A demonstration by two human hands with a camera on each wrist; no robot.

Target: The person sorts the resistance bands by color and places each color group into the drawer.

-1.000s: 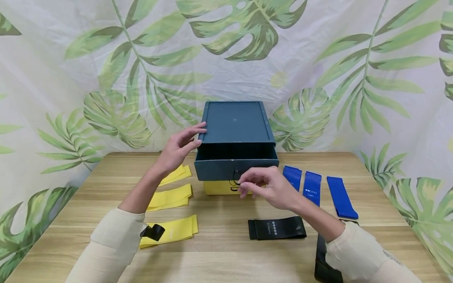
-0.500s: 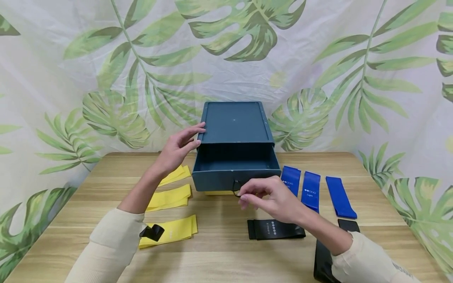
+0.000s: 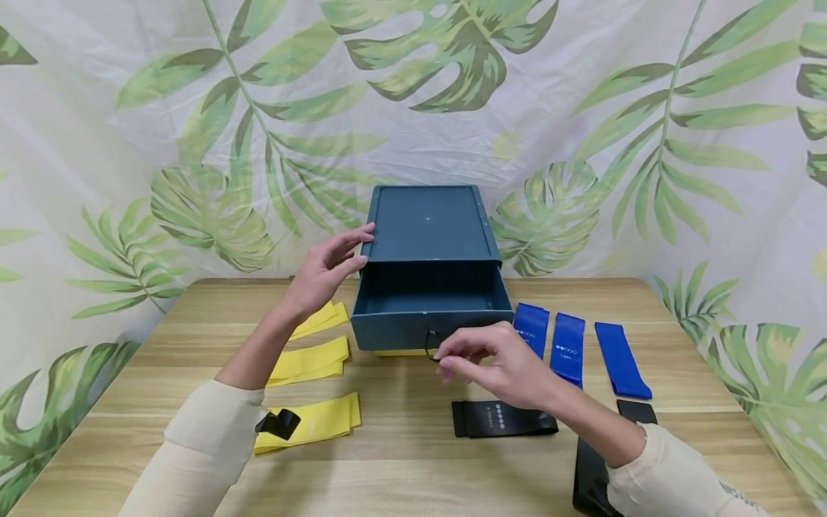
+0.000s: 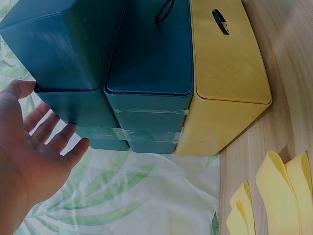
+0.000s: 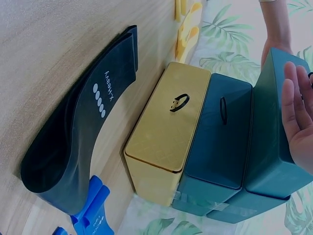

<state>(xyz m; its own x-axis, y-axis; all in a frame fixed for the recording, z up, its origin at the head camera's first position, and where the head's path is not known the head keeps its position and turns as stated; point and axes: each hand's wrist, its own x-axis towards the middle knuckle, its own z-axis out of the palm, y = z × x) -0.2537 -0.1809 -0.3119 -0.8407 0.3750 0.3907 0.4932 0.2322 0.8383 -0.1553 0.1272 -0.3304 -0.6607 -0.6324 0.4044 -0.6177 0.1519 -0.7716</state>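
A stack of drawer boxes stands at the back of the table, with its dark teal top drawer (image 3: 394,334) pulled well out and its inside bare. My right hand (image 3: 494,362) pinches the black loop pull (image 3: 428,345) on that drawer's front between thumb and fingers. Against the left side of the teal casing (image 3: 429,222), my left hand (image 3: 323,273) rests its fingertips, the fingers extended. In the left wrist view, a second teal drawer (image 4: 151,54) and a yellow drawer (image 4: 230,54) show beneath the top one, both pushed in.
Folded yellow resistance bands (image 3: 313,359) lie on the left of the table (image 3: 388,474). Several blue bands (image 3: 568,345) lie on the right, with a black band marked X-Heavy (image 5: 100,93) in front of the stack. More black bands (image 3: 591,467) lie by the right forearm.
My right hand has drawn the top drawer farther out toward me by its loop, mostly in the first half second. My left hand has stayed on the casing.
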